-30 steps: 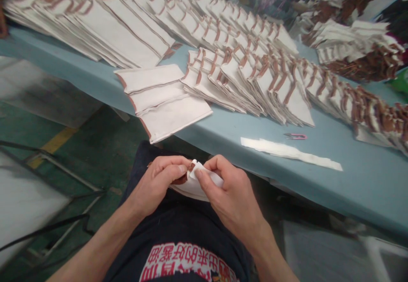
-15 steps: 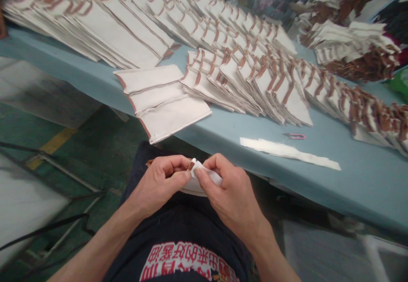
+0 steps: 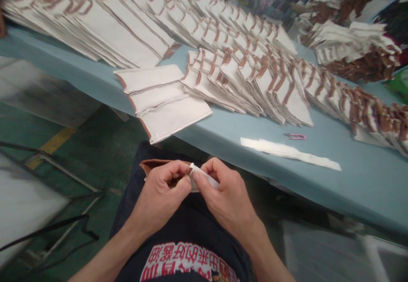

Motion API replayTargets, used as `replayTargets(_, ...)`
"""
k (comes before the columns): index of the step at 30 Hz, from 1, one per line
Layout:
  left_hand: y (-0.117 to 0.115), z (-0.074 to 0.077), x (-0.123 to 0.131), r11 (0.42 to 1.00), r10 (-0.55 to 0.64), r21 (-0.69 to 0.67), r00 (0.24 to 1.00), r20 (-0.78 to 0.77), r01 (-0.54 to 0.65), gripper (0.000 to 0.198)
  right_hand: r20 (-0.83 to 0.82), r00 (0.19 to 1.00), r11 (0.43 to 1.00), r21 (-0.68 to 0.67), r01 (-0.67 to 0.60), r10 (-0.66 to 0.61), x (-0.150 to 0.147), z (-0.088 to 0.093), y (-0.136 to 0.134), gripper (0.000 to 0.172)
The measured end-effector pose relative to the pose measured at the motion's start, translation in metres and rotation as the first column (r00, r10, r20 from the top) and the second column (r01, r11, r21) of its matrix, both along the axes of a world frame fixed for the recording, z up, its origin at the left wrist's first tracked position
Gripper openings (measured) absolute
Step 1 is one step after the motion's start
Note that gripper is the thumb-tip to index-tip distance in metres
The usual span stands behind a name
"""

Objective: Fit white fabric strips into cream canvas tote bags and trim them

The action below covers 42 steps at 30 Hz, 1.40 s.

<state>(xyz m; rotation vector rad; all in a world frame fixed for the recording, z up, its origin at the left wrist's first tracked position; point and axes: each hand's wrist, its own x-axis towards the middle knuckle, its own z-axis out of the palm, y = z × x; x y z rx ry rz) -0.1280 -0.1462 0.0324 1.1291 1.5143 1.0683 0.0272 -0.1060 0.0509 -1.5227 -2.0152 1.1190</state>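
Note:
Over my lap, both hands pinch one white fabric piece with brown edging (image 3: 204, 178). My left hand (image 3: 165, 187) is closed on its brown-trimmed edge, thumb against fingers. Close by on the right, my right hand (image 3: 225, 187) grips the white part between thumb and curled fingers. A brown edge of the piece sticks out beyond the left hand; much of the rest is hidden behind the hands. On the table edge just ahead lies a white sewn panel with brown trim (image 3: 165, 99), its near corner overhanging.
Overlapping rows of white brown-trimmed pieces (image 3: 255, 69) cover much of the blue-topped table (image 3: 223, 129). Thread snips with a pink handle (image 3: 296, 136) lie beside a white strip (image 3: 287, 152). A heap of white and brown pieces (image 3: 353, 52) stands at back right. Metal framing (image 3: 70, 197) is at left.
Both hands have shifted slightly, and the held piece has turned so that more of its brown edge shows beyond the left hand. Things on the table stay put.

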Motion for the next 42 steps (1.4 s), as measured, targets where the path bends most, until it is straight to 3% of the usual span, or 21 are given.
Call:
replayTargets(7,-0.005,0.001,0.001,0.999,-0.009,0.038,0.998,-0.061,0.012,0.023,-0.066,0.998,0.995,-0.097,-0.01,0.004,0.002,-0.001,0.002,0.027)
replayTargets(12,-0.008,-0.004,0.001,0.997,-0.034,0.067,0.993,-0.113,0.042,0.022,-0.184,0.983,0.962,-0.262,-0.069,0.021,0.006,-0.006,0.008,0.029)
replayTargets(15,-0.012,-0.005,0.0,0.993,-0.031,0.111,0.988,-0.155,0.048,0.022,-0.322,0.946,0.897,-0.409,-0.17,0.032,0.009,-0.01,0.014,0.036)
replayTargets(20,-0.013,0.0,-0.002,0.97,-0.055,0.223,0.98,-0.189,0.098,0.023,-0.5,0.865,0.709,-0.626,-0.324,-0.047,0.01,-0.015,0.019,0.059)
replayTargets(27,-0.012,0.005,-0.002,0.955,-0.084,0.264,0.978,-0.19,0.133,0.023,-0.587,0.798,0.597,-0.692,-0.405,-0.138,0.011,-0.035,0.017,0.049)
replayTargets(31,-0.014,0.0,0.0,0.961,-0.086,0.242,0.975,-0.204,0.135,0.023,-0.593,0.789,0.643,-0.67,-0.372,-0.161,0.008,-0.042,0.011,0.04)
replayTargets(35,-0.015,0.001,0.002,0.952,-0.107,0.248,0.954,-0.281,0.18,0.022,-0.452,0.889,0.816,-0.541,-0.202,-0.079,0.004,-0.041,0.006,0.032)
replayTargets(37,-0.014,0.005,0.002,0.941,-0.132,0.261,0.945,-0.3,0.214,0.023,-0.376,0.926,0.875,-0.462,-0.147,-0.043,0.005,-0.042,0.005,0.031)
replayTargets(40,-0.008,0.013,-0.004,0.947,-0.209,0.203,0.957,-0.203,0.25,0.024,-0.36,0.932,0.909,-0.4,-0.116,-0.039,0.013,-0.041,0.008,0.033)
replayTargets(42,-0.003,0.018,-0.011,0.957,-0.247,0.129,0.963,-0.11,0.261,0.025,-0.386,0.921,0.955,-0.291,-0.064,-0.056,0.022,-0.036,0.012,0.035)
